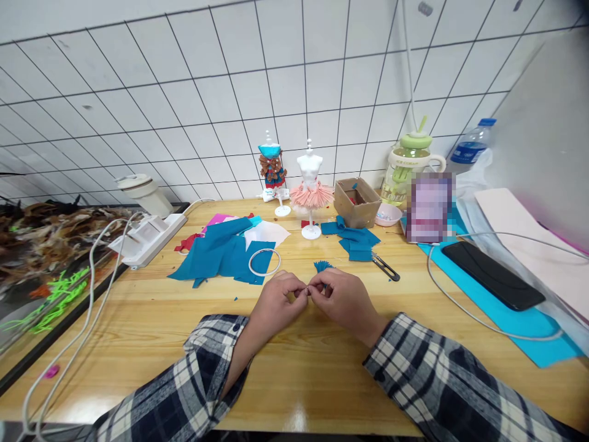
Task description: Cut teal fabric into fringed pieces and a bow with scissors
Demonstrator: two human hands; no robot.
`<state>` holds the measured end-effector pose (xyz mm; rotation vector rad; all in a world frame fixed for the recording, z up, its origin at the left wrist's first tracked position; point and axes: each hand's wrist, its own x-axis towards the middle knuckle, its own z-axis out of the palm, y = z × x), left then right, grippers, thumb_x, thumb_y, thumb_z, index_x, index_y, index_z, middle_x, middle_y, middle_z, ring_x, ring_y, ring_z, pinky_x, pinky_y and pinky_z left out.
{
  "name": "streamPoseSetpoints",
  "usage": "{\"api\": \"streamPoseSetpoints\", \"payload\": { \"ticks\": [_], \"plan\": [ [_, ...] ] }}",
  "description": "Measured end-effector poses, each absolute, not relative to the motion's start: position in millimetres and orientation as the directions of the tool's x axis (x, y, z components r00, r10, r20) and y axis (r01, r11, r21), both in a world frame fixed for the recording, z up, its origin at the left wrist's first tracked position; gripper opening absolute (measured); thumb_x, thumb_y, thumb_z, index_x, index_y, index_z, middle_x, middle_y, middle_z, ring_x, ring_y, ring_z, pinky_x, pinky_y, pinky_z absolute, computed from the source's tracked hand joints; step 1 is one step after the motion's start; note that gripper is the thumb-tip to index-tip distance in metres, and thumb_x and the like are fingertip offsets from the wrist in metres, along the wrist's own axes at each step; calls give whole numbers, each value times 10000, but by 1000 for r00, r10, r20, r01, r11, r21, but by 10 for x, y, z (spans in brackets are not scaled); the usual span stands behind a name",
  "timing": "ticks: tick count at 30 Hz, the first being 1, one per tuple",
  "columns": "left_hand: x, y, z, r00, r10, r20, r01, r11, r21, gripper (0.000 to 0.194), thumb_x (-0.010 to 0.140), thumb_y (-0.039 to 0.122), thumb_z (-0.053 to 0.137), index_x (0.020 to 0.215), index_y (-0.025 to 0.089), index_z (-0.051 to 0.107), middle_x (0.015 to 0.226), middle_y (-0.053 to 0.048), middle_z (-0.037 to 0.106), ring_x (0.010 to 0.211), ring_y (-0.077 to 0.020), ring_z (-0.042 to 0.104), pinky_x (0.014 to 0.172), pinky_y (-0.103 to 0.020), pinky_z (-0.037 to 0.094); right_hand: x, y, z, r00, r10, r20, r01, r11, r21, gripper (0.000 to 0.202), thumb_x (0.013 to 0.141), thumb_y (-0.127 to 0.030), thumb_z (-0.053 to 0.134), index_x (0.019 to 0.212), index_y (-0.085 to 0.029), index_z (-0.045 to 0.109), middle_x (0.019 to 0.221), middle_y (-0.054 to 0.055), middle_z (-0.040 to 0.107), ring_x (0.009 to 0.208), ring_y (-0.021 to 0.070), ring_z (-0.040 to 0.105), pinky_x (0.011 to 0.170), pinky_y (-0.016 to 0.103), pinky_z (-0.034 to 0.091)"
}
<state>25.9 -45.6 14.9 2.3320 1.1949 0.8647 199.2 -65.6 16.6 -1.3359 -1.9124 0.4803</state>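
My left hand (284,301) and my right hand (343,299) meet fingertip to fingertip over the wooden table, both pinched. What lies between the fingertips is too small to make out. A small pleated teal piece (323,266) shows just behind my right hand's fingers. Beyond my left hand, a white ring (264,251) rests on teal fabric (221,248). Folded teal strips (356,241) and black-handled snips (386,268) lie beyond my right hand. A white mini dress form (310,172) with a pink pleated skirt (311,196) stands straight ahead.
A second dressed form (271,172), a cardboard box (356,202), a small bowl (388,215) and a green-lidded jug (407,166) stand at the back. Right are a propped phone (429,207) and a black phone (492,275); left, a power strip (150,239) with cables.
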Motion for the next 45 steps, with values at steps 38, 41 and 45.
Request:
{"api": "streamPoseSetpoints", "payload": {
  "ticks": [38,41,45],
  "plan": [
    [244,-458,207,423,861,281,465,-472,749,197,886,259,552,772,199,701,783,-27,701,772,-162,616,722,-275,456,1982,-587,103,-112,971,212,347,238,-907,81,800,-210,573,765,-192,644,617,-14,626,529,111,548,498,200,418],
    [239,-450,203,428,857,286,482,-484,730,181,876,234,558,762,194,692,762,-21,695,751,-157,608,711,-273,446,1986,-589,107,-141,971,191,344,229,-910,91,804,-214,573,784,-189,658,657,-1,661,560,115,576,524,203,437],
    [247,-455,214,429,848,311,508,-511,693,165,853,202,569,736,185,685,733,-19,689,730,-155,601,701,-275,434,1987,-591,112,-150,972,183,398,228,-889,82,785,-223,602,805,-196,678,676,-4,676,536,106,552,515,208,421]
  ]
}}
